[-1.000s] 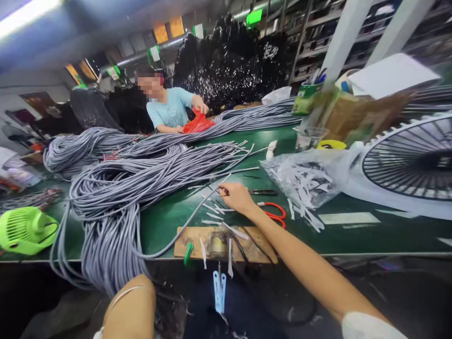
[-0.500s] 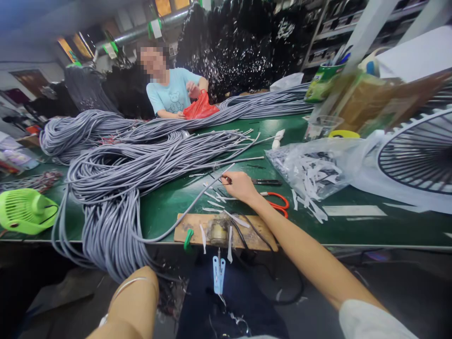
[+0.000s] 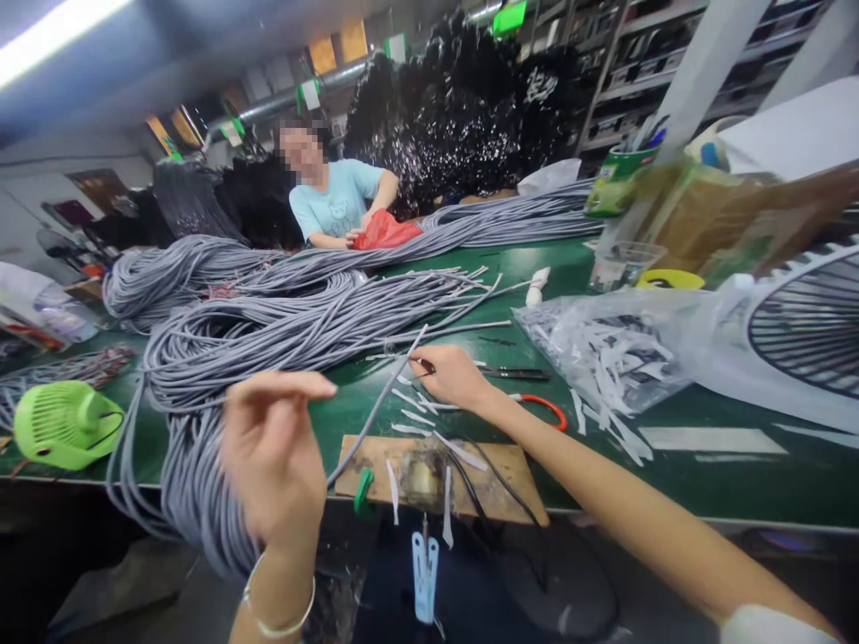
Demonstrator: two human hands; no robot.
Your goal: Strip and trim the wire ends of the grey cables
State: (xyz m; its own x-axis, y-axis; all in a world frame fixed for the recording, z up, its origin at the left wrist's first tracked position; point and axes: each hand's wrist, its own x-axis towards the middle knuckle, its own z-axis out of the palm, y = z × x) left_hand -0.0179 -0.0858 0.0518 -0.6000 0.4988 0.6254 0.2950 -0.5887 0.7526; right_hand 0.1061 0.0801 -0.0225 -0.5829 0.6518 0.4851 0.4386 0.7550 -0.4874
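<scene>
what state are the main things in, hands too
left hand, raised, nothing visible in it
right hand, fingertips pinched at a single cable
cable bundle, looped, partly hanging off the table
clear bag, open, white strips spilling out
red bag, crumpled, by another person's hand
scissors, mostly hidden, open or shut unclear
green fan, spinning or not unclear

Bright ceiling light [image 3: 60,34] above pale wall [image 3: 41,192]

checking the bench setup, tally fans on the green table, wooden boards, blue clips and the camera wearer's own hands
Fans: 2 (lime-green fan, white fan)
Wooden board: 1
Blue clip: 1
Own hands: 2 (left hand, right hand)
Total: 6
</scene>
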